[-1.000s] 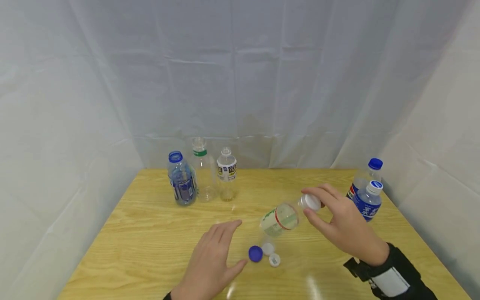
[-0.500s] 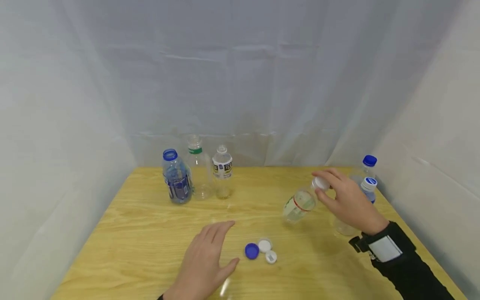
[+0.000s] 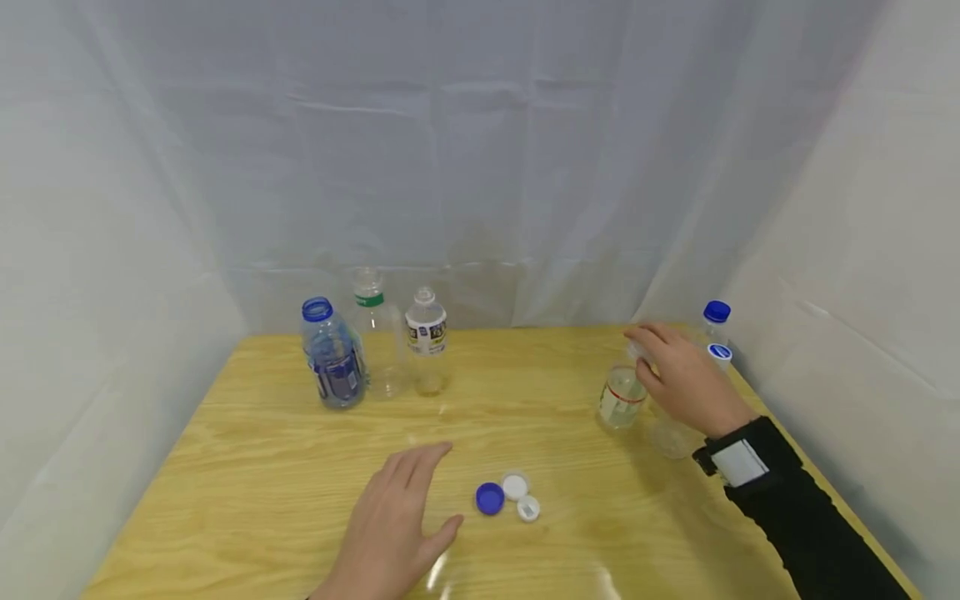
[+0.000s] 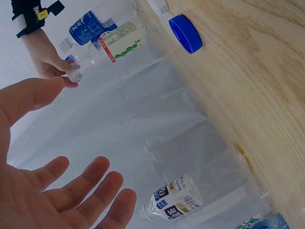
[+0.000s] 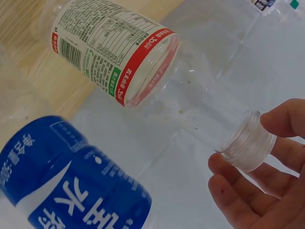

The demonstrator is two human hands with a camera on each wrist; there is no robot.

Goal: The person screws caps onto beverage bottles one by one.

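My right hand (image 3: 686, 379) grips a clear plastic bottle (image 3: 621, 404) by its whitish translucent cap (image 5: 250, 143), thumb on one side and fingers on the other. Its pale label (image 5: 109, 52) has a red band. The bottle is about upright at the table's right side; whether its base touches the table I cannot tell. My left hand (image 3: 393, 521) hovers over the front of the table with fingers spread, holding nothing. Nearest to it lie a blue cap (image 3: 491, 498), a white cap (image 3: 515, 486) and a smaller white cap (image 3: 528, 508).
Three uncapped bottles stand at the back left: a blue-necked one (image 3: 333, 358), a tall clear one with a green band (image 3: 382, 342), and a small white-labelled one (image 3: 427, 337). Partly behind my right hand are a blue-capped bottle (image 3: 717, 312) and a blue-labelled bottle (image 5: 78, 176).
My right hand has carried the tilted bottle away from above the caps to the right, bringing it nearly upright beside the capped bottles. The left hand stays spread; the head view has shifted slightly.
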